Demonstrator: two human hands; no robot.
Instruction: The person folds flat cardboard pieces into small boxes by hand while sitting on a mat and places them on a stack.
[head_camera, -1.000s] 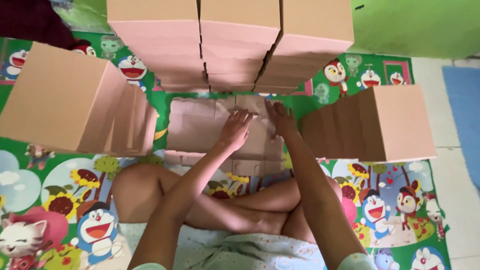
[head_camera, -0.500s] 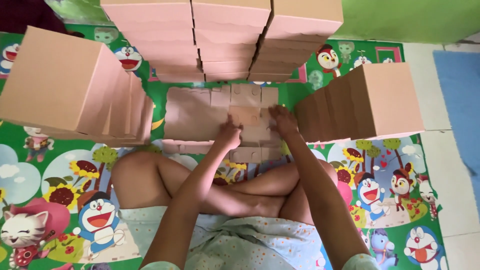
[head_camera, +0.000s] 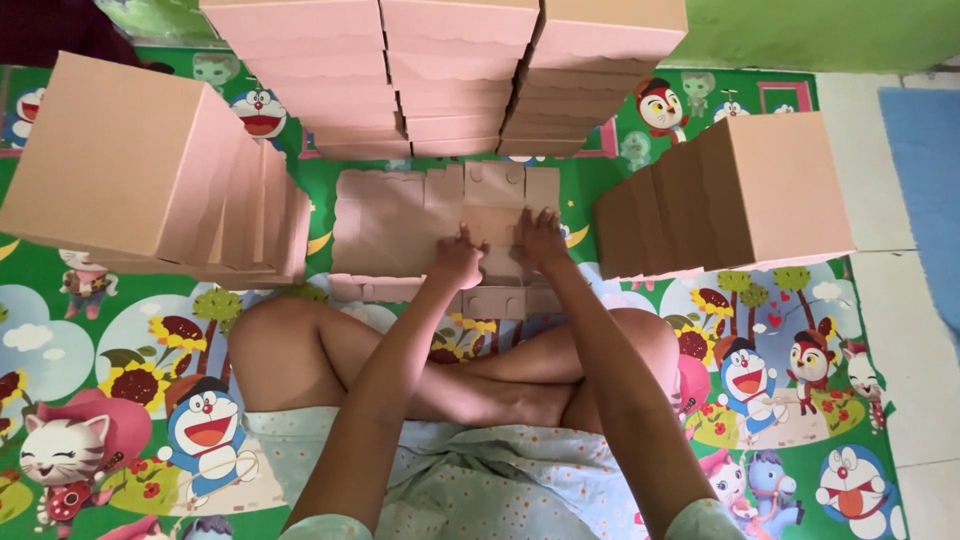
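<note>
A flat, unfolded tan cardboard box blank (head_camera: 400, 225) lies on the cartoon play mat (head_camera: 120, 330) just past my crossed legs. My left hand (head_camera: 458, 258) presses down on its middle panel, fingers bent. Beside it, my right hand (head_camera: 538, 240) rests on the same blank, fingers on a flap edge. The two hands almost touch. The near flaps of the blank (head_camera: 495, 300) stick out under my wrists.
Stacks of folded tan boxes surround me: a tall stack at left (head_camera: 150, 170), three stacks at the back (head_camera: 450, 70), one at right (head_camera: 740, 195). White floor tiles (head_camera: 900, 300) and a blue mat (head_camera: 925, 170) lie right of the play mat.
Both hands have slid toward me along the cardboard blank and drawn closer together. The view has shifted slightly.
</note>
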